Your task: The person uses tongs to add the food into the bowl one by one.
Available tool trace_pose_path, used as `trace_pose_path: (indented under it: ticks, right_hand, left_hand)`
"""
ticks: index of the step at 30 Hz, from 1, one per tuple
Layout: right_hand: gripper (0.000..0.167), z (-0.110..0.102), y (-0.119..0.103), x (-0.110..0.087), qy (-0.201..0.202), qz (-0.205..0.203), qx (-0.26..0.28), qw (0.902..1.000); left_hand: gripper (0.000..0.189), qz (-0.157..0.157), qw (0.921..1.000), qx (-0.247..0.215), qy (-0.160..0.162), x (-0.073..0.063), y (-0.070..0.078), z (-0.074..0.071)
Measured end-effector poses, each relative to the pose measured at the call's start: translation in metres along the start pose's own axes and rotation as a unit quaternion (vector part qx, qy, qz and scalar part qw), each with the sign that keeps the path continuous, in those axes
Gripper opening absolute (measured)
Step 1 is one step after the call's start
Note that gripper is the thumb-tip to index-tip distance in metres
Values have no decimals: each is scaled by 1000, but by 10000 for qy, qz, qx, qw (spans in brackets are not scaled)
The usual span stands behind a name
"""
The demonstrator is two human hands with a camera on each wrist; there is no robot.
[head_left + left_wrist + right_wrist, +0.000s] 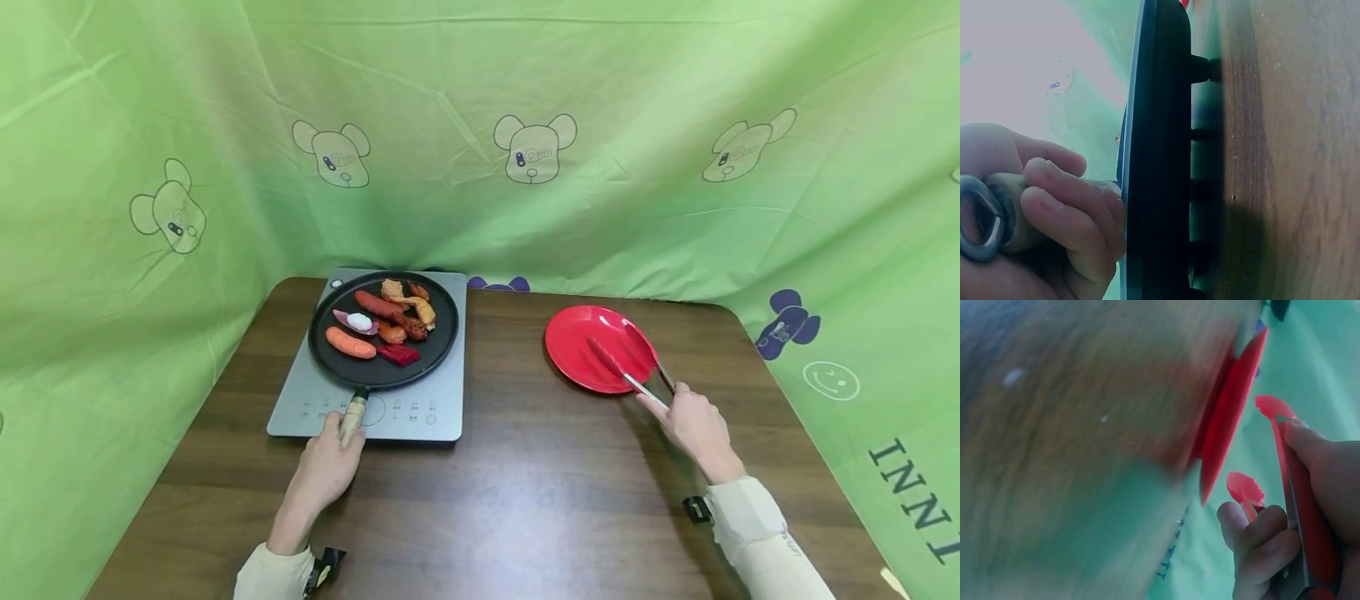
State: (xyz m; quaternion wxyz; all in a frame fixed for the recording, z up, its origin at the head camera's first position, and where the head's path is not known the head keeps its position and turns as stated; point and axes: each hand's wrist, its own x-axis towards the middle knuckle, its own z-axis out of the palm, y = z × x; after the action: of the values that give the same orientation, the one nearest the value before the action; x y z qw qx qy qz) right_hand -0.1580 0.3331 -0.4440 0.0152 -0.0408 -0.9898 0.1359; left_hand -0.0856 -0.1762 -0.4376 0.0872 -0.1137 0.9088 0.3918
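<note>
My left hand (pixel 327 467) grips the wooden handle (pixel 352 419) of a round black frying pan (pixel 384 377). In the left wrist view its fingers curl round that handle, which ends in a metal ring (pixel 985 219). In the pan lie a pale sausage (pixel 351 342), a darker sausage (pixel 377 303), a dark red piece of meat (pixel 399 354), a drumstick (pixel 416 328) and other food pieces. My right hand (pixel 697 425) holds red-tipped metal tongs (pixel 643 388), their arms spread above a red plate (pixel 577 367). Nothing shows between the tong tips.
The pan sits on a flat silver induction cooker (pixel 442 400) at the back left of the wooden table (pixel 510 500). A green printed curtain (pixel 450 167) hangs behind and along both sides. Table surface lies between cooker and plate.
</note>
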Motion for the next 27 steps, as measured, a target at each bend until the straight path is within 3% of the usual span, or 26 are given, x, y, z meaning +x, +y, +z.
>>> trace_pose_path:
  ticks: [7, 21, 27]
  right_hand:
    - [66, 0, 7, -5, -130, 24, 32, 9999]
    - [76, 9, 14, -3, -577, -222, 98, 9980]
    - [79, 5, 15, -3, -774, -143, 30, 9969]
  left_hand:
    - [43, 19, 10000, -38, -33, 0, 1, 0]
    - [42, -14, 10000, -85, -11, -1, -2, -3]
    - [39, 38, 10000, -92, -1, -1, -2, -1]
